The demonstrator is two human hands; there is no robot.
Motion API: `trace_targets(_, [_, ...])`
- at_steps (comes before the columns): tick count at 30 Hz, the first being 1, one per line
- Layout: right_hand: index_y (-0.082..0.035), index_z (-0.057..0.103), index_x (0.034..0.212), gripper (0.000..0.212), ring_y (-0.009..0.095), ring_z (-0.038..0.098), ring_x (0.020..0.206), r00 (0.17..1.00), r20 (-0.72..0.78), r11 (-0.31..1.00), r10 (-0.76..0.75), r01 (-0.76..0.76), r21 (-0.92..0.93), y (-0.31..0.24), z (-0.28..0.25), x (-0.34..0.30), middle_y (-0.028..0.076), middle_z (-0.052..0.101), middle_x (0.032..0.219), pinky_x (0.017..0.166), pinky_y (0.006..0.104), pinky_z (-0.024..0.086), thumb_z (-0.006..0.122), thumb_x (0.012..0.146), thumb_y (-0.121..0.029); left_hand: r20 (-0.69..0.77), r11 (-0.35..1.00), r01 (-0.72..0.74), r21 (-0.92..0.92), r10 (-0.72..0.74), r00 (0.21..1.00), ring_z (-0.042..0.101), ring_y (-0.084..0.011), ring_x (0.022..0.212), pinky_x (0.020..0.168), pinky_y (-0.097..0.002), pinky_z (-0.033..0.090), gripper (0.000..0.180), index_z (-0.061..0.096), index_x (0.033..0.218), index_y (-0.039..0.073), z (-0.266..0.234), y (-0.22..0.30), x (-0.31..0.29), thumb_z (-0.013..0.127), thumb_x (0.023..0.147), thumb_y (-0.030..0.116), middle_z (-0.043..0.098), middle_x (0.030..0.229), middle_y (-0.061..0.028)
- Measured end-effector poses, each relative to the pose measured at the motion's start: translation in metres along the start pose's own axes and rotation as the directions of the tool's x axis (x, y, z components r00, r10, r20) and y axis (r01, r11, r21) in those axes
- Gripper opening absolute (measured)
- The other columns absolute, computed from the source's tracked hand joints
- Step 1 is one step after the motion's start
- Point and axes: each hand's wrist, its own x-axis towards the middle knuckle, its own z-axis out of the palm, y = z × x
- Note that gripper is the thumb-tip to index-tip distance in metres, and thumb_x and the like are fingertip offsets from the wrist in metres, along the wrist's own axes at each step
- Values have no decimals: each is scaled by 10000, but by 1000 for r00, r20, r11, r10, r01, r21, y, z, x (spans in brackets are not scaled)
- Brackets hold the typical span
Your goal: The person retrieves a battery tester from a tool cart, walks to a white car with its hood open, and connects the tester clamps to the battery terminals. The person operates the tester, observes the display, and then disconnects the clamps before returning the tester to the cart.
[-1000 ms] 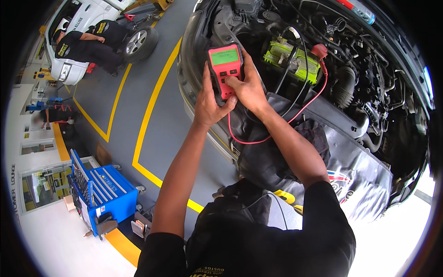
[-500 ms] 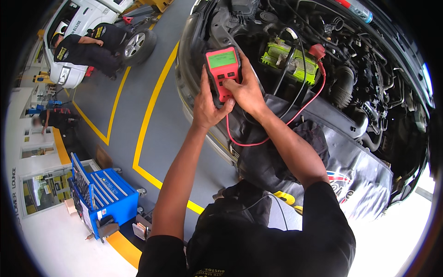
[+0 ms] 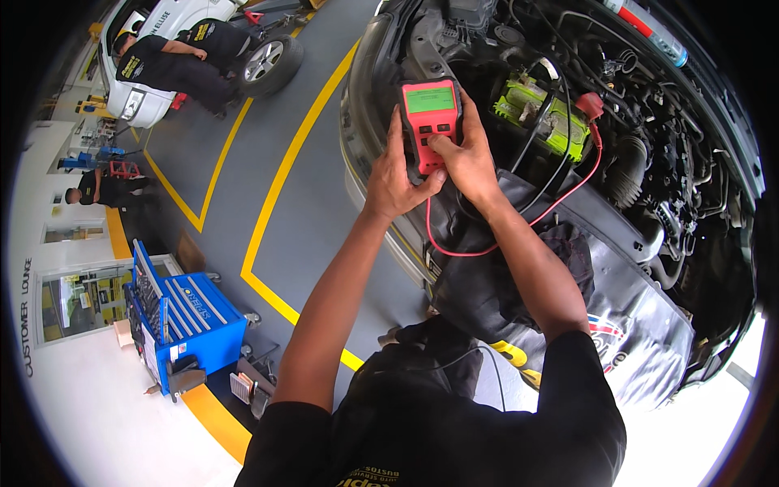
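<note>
Both hands hold a red and black handheld battery tester (image 3: 431, 101) with a lit green screen. My left hand (image 3: 394, 180) is wrapped round its left side, thumb across the lower end. My right hand (image 3: 471, 165) grips the right side, and its thumb rests on the keypad. A red cable (image 3: 570, 192) runs from the tester to a red clamp (image 3: 590, 105) at one end of a lime-green car battery (image 3: 529, 104). Black cables cross over the battery. Whatever the black lead clips to is hard to make out.
A dark fender cover (image 3: 617, 276) hangs over the car's front edge, beside the open engine bay. A blue tool trolley (image 3: 203, 345) stands at left. Further off are a loose wheel (image 3: 272, 65), a white vehicle (image 3: 134, 101), two co-workers near it (image 3: 174, 69) and another person (image 3: 101, 191).
The whole view has shifted, so the tester, hands and engine bay appear further right. Both hands keep their hold, and the right thumb stays on the keypad.
</note>
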Motion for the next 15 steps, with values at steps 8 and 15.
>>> trace_targets(8, [84,155,1709,954,222,687,1191,997,-17,997,-76,76,-5,8,-3,3,213,647,1369,1004,336,586,659,901,30,-12,1000,20,-15,-21,1000,660,-401,1349,1113,-463,543,1170,155,1713,-76,3,6,1,820,933,490,608,1496,-281])
trace_targets(15, [81,155,1712,1005,266,659,1236,1000,-18,999,-23,23,24,8,-3,0,253,624,1383,1067,355,542,698,873,-30,-48,999,33,25,-31,998,654,-422,1365,1098,-483,555,1181,214,1709,-53,2,7,-1,853,881,495,590,1522,-294])
